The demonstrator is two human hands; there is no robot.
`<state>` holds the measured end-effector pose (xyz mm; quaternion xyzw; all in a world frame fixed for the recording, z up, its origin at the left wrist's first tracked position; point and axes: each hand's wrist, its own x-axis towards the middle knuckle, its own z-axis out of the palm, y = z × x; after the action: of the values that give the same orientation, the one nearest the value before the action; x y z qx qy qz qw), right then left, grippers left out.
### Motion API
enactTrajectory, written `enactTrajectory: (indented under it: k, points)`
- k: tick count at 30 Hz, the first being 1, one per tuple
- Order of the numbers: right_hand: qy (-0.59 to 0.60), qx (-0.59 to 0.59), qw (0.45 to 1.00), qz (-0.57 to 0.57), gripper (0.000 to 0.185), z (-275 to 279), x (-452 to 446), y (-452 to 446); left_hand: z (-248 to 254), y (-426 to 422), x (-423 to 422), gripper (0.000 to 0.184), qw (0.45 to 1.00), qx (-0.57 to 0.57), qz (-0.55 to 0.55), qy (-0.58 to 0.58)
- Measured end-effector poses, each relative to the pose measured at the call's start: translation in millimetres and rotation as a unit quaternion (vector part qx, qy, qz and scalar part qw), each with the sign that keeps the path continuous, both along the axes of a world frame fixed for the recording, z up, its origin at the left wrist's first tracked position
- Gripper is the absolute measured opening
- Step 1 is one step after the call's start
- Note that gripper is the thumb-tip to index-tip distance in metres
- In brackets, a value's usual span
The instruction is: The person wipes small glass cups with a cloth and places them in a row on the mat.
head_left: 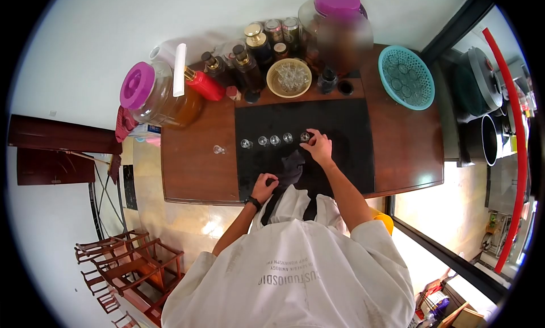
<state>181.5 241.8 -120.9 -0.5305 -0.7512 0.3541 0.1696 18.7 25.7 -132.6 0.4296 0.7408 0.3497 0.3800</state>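
My right hand has its thumb and fingers closed around a small clear glass at the right end of a row. Several similar small glasses stand to the left of it on a black mat. One more small glass is on the bare wood, left of the mat. Near the table's front edge, my left hand has curled fingers at the edge of a crumpled dark cloth. The exact grip on the cloth is partly hidden.
Behind the mat are a beige basket of small glassware, dark pump bottles, a red bottle and cans. Large purple-lidded jars flank them. A turquoise basket holds glasses at the right of the wooden table.
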Motion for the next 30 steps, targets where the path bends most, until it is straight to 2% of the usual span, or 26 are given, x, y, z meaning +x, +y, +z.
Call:
enactTrajectory:
  k: [2,6,9,12,14,20,22,24,26,28,30]
  points:
    - [0.121,-0.012,0.992,0.032,0.048,-8.5,10.0,3.6,-1.0,0.8,0.0,0.016,1.000,0.007,-0.002,-0.004]
    - [0.154,-0.039,0.986,0.051,0.042,-9.0,18.8,5.0,1.6,1.4,-0.7,0.016,1.000,0.011,-0.002,-0.020]
    - [0.198,-0.066,0.977,0.031,0.035,-18.9,17.8,11.8,6.3,2.4,-1.5,0.016,1.000,0.003,-0.004,-0.031]
    - [0.242,-0.042,0.969,0.008,0.029,-20.5,17.0,24.0,3.1,2.9,-3.1,0.016,0.999,0.014,-0.014,-0.032]
    - [0.271,-0.089,0.958,-0.025,0.025,-21.8,13.4,35.8,3.5,3.7,-5.7,0.016,0.999,-0.006,-0.020,-0.047]
    - [0.261,-0.053,0.964,-0.020,0.021,14.3,-30.0,73.2,-1.4,3.3,-9.1,0.017,0.997,-0.001,-0.033,-0.063]
    - [0.194,0.015,0.981,0.019,0.024,40.1,-51.3,83.7,-1.9,3.2,-9.9,0.017,0.997,0.012,-0.031,-0.065]
    - [0.184,0.049,0.981,0.029,0.025,47.9,-72.0,93.5,-1.8,3.3,-10.2,0.016,0.996,0.021,-0.035,-0.074]
    - [0.098,0.097,0.990,0.018,0.024,63.1,-89.3,101.6,-1.7,3.7,-10.4,0.016,0.996,0.023,-0.032,-0.080]
    - [0.074,0.119,0.990,0.014,0.024,56.4,-105.4,112.6,-1.9,2.3,-9.8,0.016,0.996,0.026,-0.026,-0.085]
    - [-0.024,0.169,0.984,0.042,0.024,52.9,-115.3,121.5,-1.6,2.9,-9.9,0.016,0.995,0.024,-0.025,-0.091]
